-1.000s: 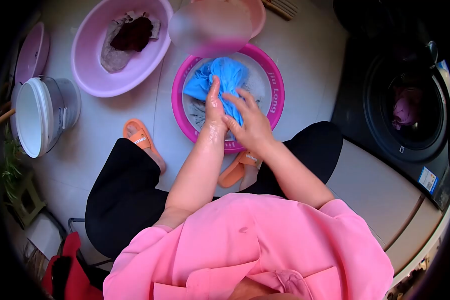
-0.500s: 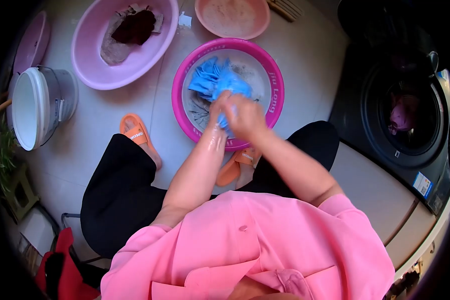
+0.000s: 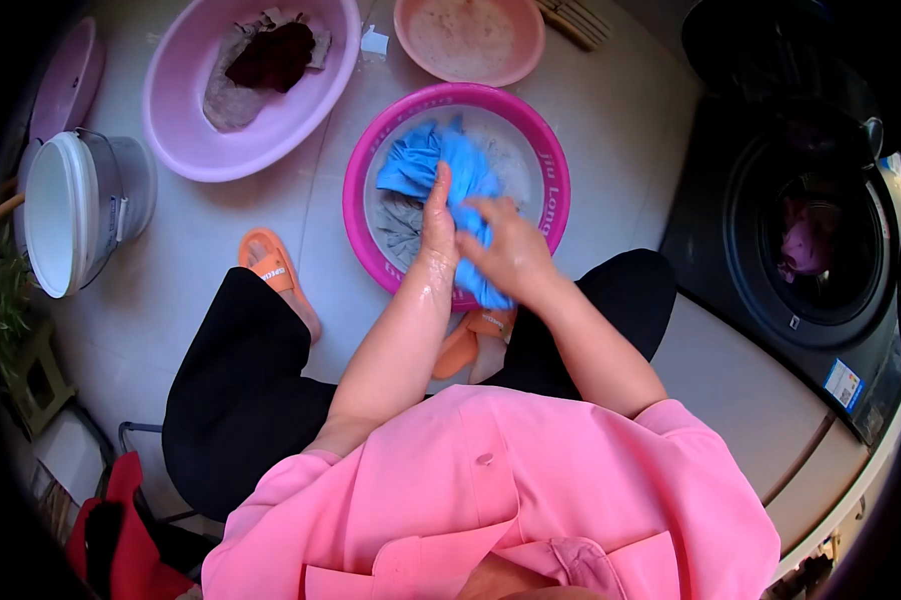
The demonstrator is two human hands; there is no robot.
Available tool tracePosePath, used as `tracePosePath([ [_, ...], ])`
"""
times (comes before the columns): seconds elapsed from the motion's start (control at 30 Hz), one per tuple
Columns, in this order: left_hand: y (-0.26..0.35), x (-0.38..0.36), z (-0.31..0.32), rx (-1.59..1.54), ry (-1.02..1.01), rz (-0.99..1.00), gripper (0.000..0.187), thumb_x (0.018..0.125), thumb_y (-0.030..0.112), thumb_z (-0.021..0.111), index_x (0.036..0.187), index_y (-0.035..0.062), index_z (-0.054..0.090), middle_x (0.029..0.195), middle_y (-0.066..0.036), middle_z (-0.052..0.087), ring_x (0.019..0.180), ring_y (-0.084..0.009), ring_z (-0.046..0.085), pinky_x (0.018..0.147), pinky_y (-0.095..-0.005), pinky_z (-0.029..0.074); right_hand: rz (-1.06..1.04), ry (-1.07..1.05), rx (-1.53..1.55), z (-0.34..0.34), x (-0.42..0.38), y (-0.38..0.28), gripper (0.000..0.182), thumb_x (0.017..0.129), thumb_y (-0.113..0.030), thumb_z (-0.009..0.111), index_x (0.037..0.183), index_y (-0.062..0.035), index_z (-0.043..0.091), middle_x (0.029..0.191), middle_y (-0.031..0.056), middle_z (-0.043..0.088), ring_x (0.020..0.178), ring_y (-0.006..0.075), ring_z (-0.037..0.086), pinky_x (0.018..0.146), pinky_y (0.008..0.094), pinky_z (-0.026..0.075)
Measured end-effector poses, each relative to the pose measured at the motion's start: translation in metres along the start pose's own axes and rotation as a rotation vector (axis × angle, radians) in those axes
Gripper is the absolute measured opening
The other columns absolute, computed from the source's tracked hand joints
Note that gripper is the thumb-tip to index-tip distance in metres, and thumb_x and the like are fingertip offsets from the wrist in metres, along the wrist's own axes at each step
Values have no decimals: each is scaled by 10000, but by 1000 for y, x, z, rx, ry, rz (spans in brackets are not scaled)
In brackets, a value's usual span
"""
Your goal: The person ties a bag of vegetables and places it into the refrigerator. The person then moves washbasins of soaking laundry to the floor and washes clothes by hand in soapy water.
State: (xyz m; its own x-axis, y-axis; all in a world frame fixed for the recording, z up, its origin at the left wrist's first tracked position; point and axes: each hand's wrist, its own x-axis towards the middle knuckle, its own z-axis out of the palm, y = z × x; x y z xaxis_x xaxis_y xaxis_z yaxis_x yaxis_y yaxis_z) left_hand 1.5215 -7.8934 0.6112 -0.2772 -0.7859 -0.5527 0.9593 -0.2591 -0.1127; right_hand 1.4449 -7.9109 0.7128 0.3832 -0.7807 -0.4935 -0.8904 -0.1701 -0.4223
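Note:
A wet blue cloth (image 3: pixel 465 170) lies bunched across the magenta-rimmed basin (image 3: pixel 358 190), one end hanging near the rim closest to me. Wet and upright at the cloth's left side, my left hand (image 3: pixel 438 222) holds it with the thumb pointing up. My right hand (image 3: pixel 510 248) has its fingers bent around the cloth from the right, slightly blurred. Beneath the blue cloth, a grey cloth (image 3: pixel 400 228) sits in the basin's cloudy water.
A lilac basin (image 3: pixel 180 140) with dark red and grey cloths stands at the upper left, a pink basin (image 3: pixel 465 40) at the top. A white bucket (image 3: pixel 105 215) is on the left. At the right is an open black washing machine (image 3: pixel 710 210) with pink fabric inside.
My hands have moved apart a little, and my left thumb now points up. More of the blue cloth shows between them, with its lower end now spread toward the near rim.

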Motion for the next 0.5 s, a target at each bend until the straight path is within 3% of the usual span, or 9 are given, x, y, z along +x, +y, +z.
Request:
tracePosePath([
  [0.1,14,3,-11,-28,28,-68,600,818,499,518,1181,24,474,1055,-145,570,902,-268,588,825,-404,478,-154,-157,-131,-13,-36,-35,336,731,-274,590,1024,-110,569,959,164,566,779,379,590,678,459,476],
  [0.13,13,7,-28,47,38,-155,452,838,355,506,1140,19,496,1005,-138,584,877,-268,592,808,-402,486,-168,-144,-136,-11,-34,-35,332,734,-290,584,1005,-98,574,947,186,573,766,379,596,670,463,482],
  [0.17,-2,13,-40,45,37,-156,452,838,355,506,1140,19,496,1005,-138,584,877,-268,592,808,-402,486,-184,-130,-139,-7,-30,-31,332,736,-305,579,985,-85,579,934,208,581,754,380,602,661,467,488],
  [0.2,-20,11,-38,-98,-73,-50,425,836,304,499,1152,20,482,1006,-137,579,870,-269,587,785,-393,491,-174,97,-131,7,-10,-13,342,734,-352,561,941,-82,597,899,212,598,738,381,603,657,474,485],
  [0.23,-31,8,-36,-240,-179,61,404,834,253,492,1165,22,467,1007,-135,573,863,-269,583,762,-384,497,-178,94,-127,9,16,3,342,734,-352,561,941,-82,597,899,212,598,738,381,603,657,474,485],
  [0.3,-28,4,-22,-40,271,116,371,843,171,473,1184,26,447,998,-121,571,871,-252,584,778,-367,496,142,40,-67,5,59,23,328,742,-365,544,892,-81,609,872,205,606,732,379,602,646,472,481],
  [0.4,-27,15,-55,-142,159,161,340,825,133,487,1140,6,476,998,-106,569,870,-223,588,781,-364,495,-50,213,-89,33,25,12,314,741,-367,542,857,-82,604,848,203,605,720,389,597,645,469,477],
  [0.43,-28,14,-64,-130,129,150,339,815,126,495,1130,1,483,995,-103,570,868,-219,588,779,-364,495,-150,202,5,32,8,-3,273,734,-319,552,846,-75,601,858,215,606,748,399,590,658,463,468],
  [0.5,-32,13,-74,-97,52,116,337,794,112,512,1108,-9,496,989,-98,571,862,-211,589,776,-363,495,-146,142,69,30,4,3,265,734,-316,550,839,-77,590,846,209,608,752,400,588,668,463,466],
])
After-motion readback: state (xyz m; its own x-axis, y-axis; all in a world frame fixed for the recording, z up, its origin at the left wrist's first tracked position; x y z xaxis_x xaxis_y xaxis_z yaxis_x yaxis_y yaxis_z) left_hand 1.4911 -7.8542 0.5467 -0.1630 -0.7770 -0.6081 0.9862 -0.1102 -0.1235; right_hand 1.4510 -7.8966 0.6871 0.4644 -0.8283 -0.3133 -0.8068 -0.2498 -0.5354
